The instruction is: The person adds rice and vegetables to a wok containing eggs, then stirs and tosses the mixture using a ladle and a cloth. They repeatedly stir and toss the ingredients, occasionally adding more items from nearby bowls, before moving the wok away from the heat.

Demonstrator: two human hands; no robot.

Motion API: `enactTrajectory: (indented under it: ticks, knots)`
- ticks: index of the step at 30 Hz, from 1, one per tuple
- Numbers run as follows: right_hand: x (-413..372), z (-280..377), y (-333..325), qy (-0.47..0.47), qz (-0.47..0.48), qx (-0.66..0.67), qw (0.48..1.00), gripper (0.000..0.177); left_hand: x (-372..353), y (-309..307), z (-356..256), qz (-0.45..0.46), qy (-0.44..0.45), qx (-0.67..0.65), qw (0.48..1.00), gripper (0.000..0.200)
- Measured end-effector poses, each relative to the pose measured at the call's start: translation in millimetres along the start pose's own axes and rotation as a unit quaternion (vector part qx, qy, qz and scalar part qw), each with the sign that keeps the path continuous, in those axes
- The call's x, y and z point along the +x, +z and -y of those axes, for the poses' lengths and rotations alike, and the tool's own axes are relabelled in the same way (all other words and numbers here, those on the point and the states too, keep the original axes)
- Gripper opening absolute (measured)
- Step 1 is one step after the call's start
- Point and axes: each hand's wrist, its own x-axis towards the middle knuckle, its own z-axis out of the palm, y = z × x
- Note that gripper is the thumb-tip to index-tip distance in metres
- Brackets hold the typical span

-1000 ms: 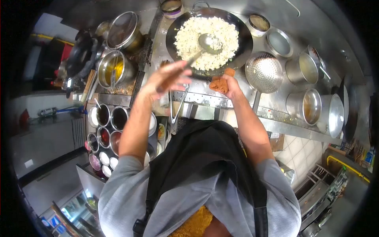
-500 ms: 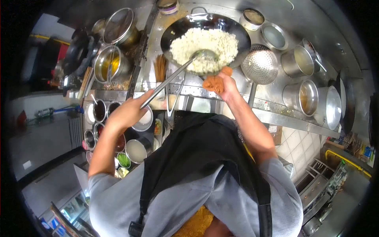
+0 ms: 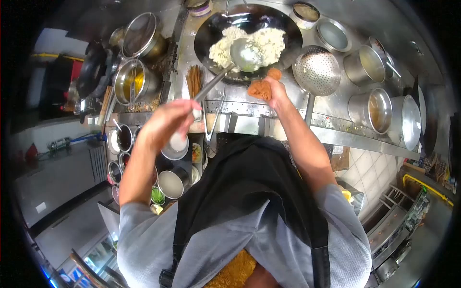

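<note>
My left hand [image 3: 168,122], slightly blurred, is closed on the handle of a long metal ladle [image 3: 216,84]. The ladle's bowl lies over white, crumbly food that looks like rice [image 3: 269,45], inside a large black wok [image 3: 204,48]. My right hand [image 3: 277,93] grips a folded orange-brown cloth [image 3: 260,90] at the wok's near edge; any handle under the cloth is hidden. Just right of the wok rests a perforated strainer [image 3: 317,71]. Left of it lie a bamboo brush [image 3: 194,81] and metal tongs [image 3: 211,120].
Pots stand at right, including a steel pot [image 3: 370,113]. On the left is a pot of yellow oil [image 3: 130,82]. Seasoning containers, such as a pot of whitish contents [image 3: 171,184], sit below my left arm. A metal counter edge [image 3: 336,134] runs before me.
The ladle bowl has turned and shifted slightly up, and the food is now bunched around it. My left hand has moved right. My right hand stays at the wok's edge with the cloth.
</note>
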Motion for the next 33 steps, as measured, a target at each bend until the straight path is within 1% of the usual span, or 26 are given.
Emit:
enactTrajectory:
  ticks: [3, 5, 6, 7, 8, 9, 10, 11, 13, 14, 15, 17, 18, 19, 21, 22, 23, 24, 25, 26, 27, 28, 29, 30, 32, 33]
  knots:
    - [29.4, -11.3, -17.3, 0.011, 0.025, -0.029, 0.999, 0.029, 51.2, -11.6, -41.7, 0.207, 0.154, -0.072, 0.964, 0.067]
    - [13.0, -12.8, -22.1, -0.02, 0.018, -0.05, 0.998, 0.035, 68.9, 11.7, -76.3, 0.164, 0.275, -0.078, 0.944, 0.072]
    - [-4.5, -13.1, -25.2, -0.047, 0.033, -0.072, 0.996, 0.043, 91.9, -4.9, -95.4, 0.068, 0.312, 0.078, 0.944, 0.068]
    - [-21.3, -15.3, -31.6, -0.048, 0.027, -0.071, 0.996, 0.043, 115.7, -20.6, -113.8, -0.028, 0.337, 0.231, 0.912, 0.065]
    - [-38.3, -16.7, -40.7, -0.051, 0.003, -0.076, 0.996, 0.045, 121.3, -11.5, -141.5, -0.144, 0.349, 0.372, 0.848, 0.051]
    - [-56.6, -20.3, -52.2, -0.051, -0.021, -0.081, 0.995, 0.048, 122.1, 6.9, -167.3, -0.257, 0.347, 0.498, 0.752, 0.039]
    - [-74.9, -25.6, -66.5, -0.043, -0.031, -0.083, 0.995, 0.047, 127.7, 32.1, -170.1, -0.354, 0.323, 0.351, 0.804, 0.029]
    - [-90.2, -29.0, -82.6, -0.039, -0.039, -0.083, 0.995, 0.046, 149.0, 16.9, -173.3, -0.281, 0.462, 0.302, 0.785, 0.028]
    - [-113.3, -46.1, -123.9, -0.034, -0.114, -0.105, 0.987, 0.054, 140.0, 38.7, -173.2, -0.166, 0.56, 0.038, 0.811, 0.029]
    - [-129.3, -48.7, -134.3, -0.035, -0.12, -0.101, 0.987, 0.054, 130.3, 47.6, -163.4, -0.186, 0.548, -0.089, 0.81, 0.031]
    - [-144.5, -50.2, -142.7, -0.011, -0.153, -0.087, 0.984, 0.056, 125.0, 48.7, -150.9, -0.122, 0.623, -0.064, 0.77, 0.027]
    - [-156.3, -53.2, -154.0, 0.013, -0.184, -0.075, 0.98, 0.057, 181.7, 49.7, -110.4, -0.4, 0.505, 0.02, 0.765, 0.027]
    - [-155.2, -59.7, -160.8, 0.016, -0.183, -0.04, 0.982, 0.055, 216.4, 23.5, -96.9, -0.256, 0.632, -0.047, 0.73, 0.028]
    - [-151.7, -62.3, -164.4, 0.015, -0.18, -0.005, 0.984, 0.053, 211.7, 26.2, -108.0, -0.254, 0.634, -0.048, 0.728, 0.028]
    - [-149.1, -48.5, -144.9, 0.012, -0.159, -0.012, 0.987, 0.055, 186.1, 42.1, -143.2, -0.264, 0.55, -0.133, 0.781, 0.03]
    - [-140.6, -43.1, -137.0, -0.005, -0.145, -0.032, 0.989, 0.056, 168.5, 42.7, -152.4, -0.219, 0.564, -0.117, 0.787, 0.032]
    - [-133.4, -41.7, -132.7, -0.019, -0.135, -0.051, 0.989, 0.058, 150.3, 48.9, -157.7, -0.228, 0.58, -0.072, 0.779, 0.032]
    - [-116.9, -39.9, -132.3, -0.016, -0.104, -0.069, 0.992, 0.068, 152.6, 45.7, -153.8, -0.282, 0.576, -0.044, 0.766, 0.031]
    - [-120.4, -18.9, -95.6, 0.017, -0.068, -0.073, 0.995, 0.069, 157.1, 42.4, -145.3, -0.335, 0.572, -0.016, 0.749, 0.029]
    - [-95.8, -22.7, -82.9, -0.024, -0.077, -0.085, 0.993, 0.065, 193.9, 33.1, -128.8, -0.343, 0.602, -0.043, 0.72, 0.028]
    - [-71.8, -21.1, -69.5, -0.027, -0.021, -0.08, 0.996, 0.061, 234.7, 22.1, -122.2, -0.352, 0.631, -0.069, 0.688, 0.027]
    - [-41.2, -4.1, -36.6, 0.07, -0.013, -0.138, 0.988, 0.06, 239.3, 15.5, -135.8, -0.242, 0.534, -0.097, 0.804, 0.026]
    - [-19.7, -4.6, -20.6, 0.047, 0.03, -0.108, 0.993, 0.058, 217.4, 39.5, -156.6, -0.256, 0.526, -0.098, 0.805, 0.025]
    - [-4.6, -2.1, -2.0, 0.029, 0.04, -0.104, 0.993, 0.046, 198.5, 53.4, -172.3, -0.22, 0.557, -0.09, 0.796, 0.026]
    - [16.9, -6.8, 6.6, 0.039, 0.046, -0.057, 0.997, 0.04, 161.5, 84.5, -184.4, -0.161, 0.618, -0.054, 0.768, 0.031]
    - [21.0, -12.0, 6.8, 0.046, 0.054, -0.017, 0.997, 0.034, 189.1, 83.1, -168.9, -0.163, 0.612, -0.053, 0.772, 0.031]
